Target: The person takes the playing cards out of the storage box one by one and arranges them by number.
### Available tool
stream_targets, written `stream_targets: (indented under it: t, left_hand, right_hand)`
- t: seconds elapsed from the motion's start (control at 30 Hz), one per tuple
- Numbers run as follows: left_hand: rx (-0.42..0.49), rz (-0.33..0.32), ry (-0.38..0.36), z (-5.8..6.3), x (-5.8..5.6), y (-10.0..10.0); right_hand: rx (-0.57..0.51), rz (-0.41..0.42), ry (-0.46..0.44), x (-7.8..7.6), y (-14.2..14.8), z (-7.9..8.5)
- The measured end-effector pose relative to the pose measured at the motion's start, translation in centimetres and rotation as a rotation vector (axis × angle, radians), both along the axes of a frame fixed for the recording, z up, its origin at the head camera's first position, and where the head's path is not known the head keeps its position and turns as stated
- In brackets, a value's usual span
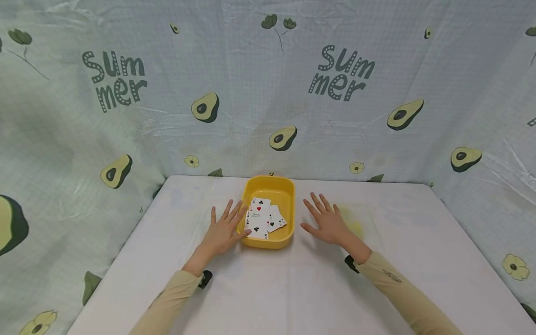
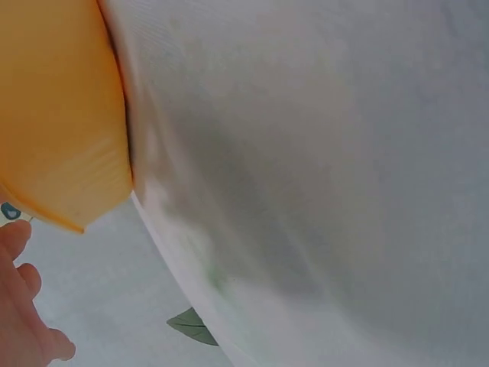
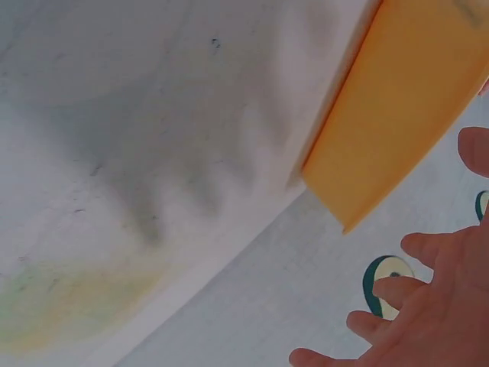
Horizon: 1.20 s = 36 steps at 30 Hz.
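From the head view I look forward and down across the desk point(image 1: 259, 293); both tilted wrist views show me the yellow tray point(image 1: 268, 244) close up, from opposite sides.

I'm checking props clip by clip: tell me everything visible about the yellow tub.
The yellow tub is open-topped and rounded-cornered, with a rim and sloping walls; it looks like plastic. It stands upright near the far edge of the white table, longer front to back. Playing cards lie face up inside. In the head view the left hand overlaps its left side, contact unclear; the right hand is apart from it.
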<state>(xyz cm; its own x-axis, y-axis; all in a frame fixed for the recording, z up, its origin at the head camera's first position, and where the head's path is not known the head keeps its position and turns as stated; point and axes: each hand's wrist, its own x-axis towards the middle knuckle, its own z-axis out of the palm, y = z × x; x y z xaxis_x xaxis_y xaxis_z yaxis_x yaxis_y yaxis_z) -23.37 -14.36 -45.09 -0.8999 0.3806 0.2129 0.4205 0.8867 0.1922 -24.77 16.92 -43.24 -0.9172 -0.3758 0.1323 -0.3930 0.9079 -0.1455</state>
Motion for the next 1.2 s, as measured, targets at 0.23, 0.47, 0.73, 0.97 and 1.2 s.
stream_targets:
  t: [0.23,0.47,0.73,0.97,1.2]
  left_hand:
    - [-0.023,0.0,-0.038,-0.1,-0.1,0.1]
    - [-0.059,0.004,-0.049,-0.4,-0.3,0.0]
    - [-0.073,-0.002,-0.065,-0.4,-0.4,0.1]
    - [-0.073,-0.003,-0.067,-0.4,-0.4,0.5]
    - [-0.082,-0.006,-0.066,-0.3,-0.2,0.5]
  right_hand:
    - [0.007,0.038,0.007,-0.4,-1.1,0.3]
    - [0.006,0.068,-0.005,-0.9,-2.1,0.4]
    - [0.024,0.107,-0.003,-1.8,-3.7,0.1]
    - [0.015,0.152,-0.045,-2.4,-5.0,0.4]
    - [0.04,0.204,-0.096,-3.1,-6.5,0.4]
